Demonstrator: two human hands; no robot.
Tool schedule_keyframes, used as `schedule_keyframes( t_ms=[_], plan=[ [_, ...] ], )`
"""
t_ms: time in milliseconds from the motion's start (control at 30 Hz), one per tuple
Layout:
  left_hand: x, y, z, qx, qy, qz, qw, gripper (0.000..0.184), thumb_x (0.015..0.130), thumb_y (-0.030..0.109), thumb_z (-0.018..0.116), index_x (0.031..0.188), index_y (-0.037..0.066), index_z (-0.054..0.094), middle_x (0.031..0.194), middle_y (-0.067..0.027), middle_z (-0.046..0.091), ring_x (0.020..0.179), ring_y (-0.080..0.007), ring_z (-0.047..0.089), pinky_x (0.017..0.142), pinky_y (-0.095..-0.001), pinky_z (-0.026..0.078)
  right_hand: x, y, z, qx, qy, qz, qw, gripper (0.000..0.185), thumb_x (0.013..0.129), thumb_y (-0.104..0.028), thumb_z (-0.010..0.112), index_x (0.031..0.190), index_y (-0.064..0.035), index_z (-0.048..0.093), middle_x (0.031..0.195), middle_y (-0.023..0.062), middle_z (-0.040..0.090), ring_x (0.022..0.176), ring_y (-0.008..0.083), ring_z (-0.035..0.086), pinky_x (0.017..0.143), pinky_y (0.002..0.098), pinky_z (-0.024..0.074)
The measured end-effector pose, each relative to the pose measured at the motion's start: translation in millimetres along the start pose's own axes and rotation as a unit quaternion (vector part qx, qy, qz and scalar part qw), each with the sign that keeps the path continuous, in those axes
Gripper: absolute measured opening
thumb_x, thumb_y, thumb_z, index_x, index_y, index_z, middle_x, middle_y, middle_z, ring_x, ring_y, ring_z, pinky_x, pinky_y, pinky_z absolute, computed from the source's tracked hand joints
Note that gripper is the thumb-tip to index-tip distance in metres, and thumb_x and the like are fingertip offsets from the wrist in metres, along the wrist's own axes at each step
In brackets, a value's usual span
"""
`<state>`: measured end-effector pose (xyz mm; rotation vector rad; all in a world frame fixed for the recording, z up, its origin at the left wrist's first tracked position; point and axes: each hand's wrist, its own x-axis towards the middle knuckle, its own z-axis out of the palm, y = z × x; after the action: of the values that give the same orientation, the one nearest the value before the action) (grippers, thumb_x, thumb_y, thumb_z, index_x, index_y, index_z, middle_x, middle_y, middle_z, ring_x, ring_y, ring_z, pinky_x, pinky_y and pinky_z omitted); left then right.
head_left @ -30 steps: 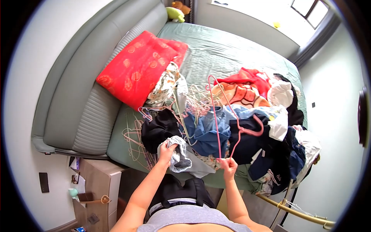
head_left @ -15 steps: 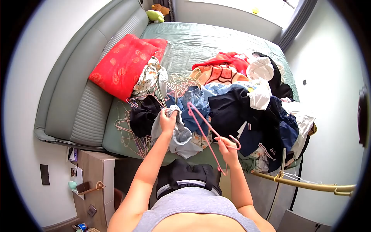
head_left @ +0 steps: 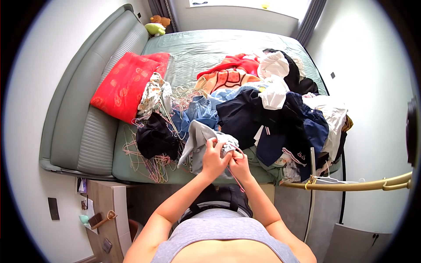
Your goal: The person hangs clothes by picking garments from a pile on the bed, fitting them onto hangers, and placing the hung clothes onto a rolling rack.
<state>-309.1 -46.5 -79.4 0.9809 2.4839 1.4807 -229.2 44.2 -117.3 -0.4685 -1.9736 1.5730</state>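
A light grey garment (head_left: 198,139) hangs over the near edge of the bed, its gathered part bunched at my hands. My left hand (head_left: 213,158) is closed on this garment. Close beside it, my right hand (head_left: 239,165) grips a pink hanger (head_left: 237,181), and the two hands nearly touch. Most of the hanger is hidden by the cloth and my fingers. Just beyond lie blue denim clothes (head_left: 202,109), and left of the garment is a black crumpled garment (head_left: 155,136).
Tangled hangers (head_left: 151,168) lie at the bed's near left. A heap of dark and white clothes (head_left: 280,118) covers the right side. Red folded bedding (head_left: 123,83) rests by the headboard (head_left: 94,105). A gold rail (head_left: 351,186) juts in at right.
My right hand has moved left and brought the pink hanger to the grey garment. My left hand has shifted right with the garment. The view has turned slightly.
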Motion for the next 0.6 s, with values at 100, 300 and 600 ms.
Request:
schedule_keyframes(
  t_ms=[100,300,600],
  plan=[
    [9.4,28.3,-28.0,0.158,-0.058,0.153,0.974,0.037,0.071,0.039,0.069,0.097,0.013,0.065,0.105,-0.0109,0.049,0.097,-0.0287,0.052,0.074,-0.0383,0.048,-5.9,-22.2,-22.7,0.012,0.013,0.015,1.0,0.012,0.083,-0.005,0.053,0.076,0.0015,0.061,0.051,0.0041,0.049,0.045,0.0078,0.046,0.042,0.0259,0.0338],
    [58.6,34.9,-66.8,0.222,-0.12,0.45,0.857,0.03,0.067,0.034,0.07,0.088,0.016,0.058,0.091,-0.0012,0.055,0.087,-0.0206,0.054,0.079,-0.0376,0.041,-4.4,-32.3,-68.8,-0.002,0.055,-0.116,0.992,0.017,0.083,-0.007,0.058,0.07,0.0021,0.063,0.053,0.0042,0.055,0.043,0.0116,0.049,0.043,0.0257,0.0369],
    [68.4,14.1,-80.2,0.088,-0.079,0.324,0.939,0.016,0.075,0.023,0.068,0.081,0.01,0.06,0.067,-0.0049,0.058,0.06,-0.0251,0.059,0.05,-0.0341,0.045,-23.0,-43.4,-50.4,-0.239,0.276,-0.12,0.923,0.024,0.077,-0.018,0.065,0.096,-0.0032,0.059,0.1,0.0125,0.058,0.09,0.0281,0.054,0.085,0.0364,0.0417]
  ],
)
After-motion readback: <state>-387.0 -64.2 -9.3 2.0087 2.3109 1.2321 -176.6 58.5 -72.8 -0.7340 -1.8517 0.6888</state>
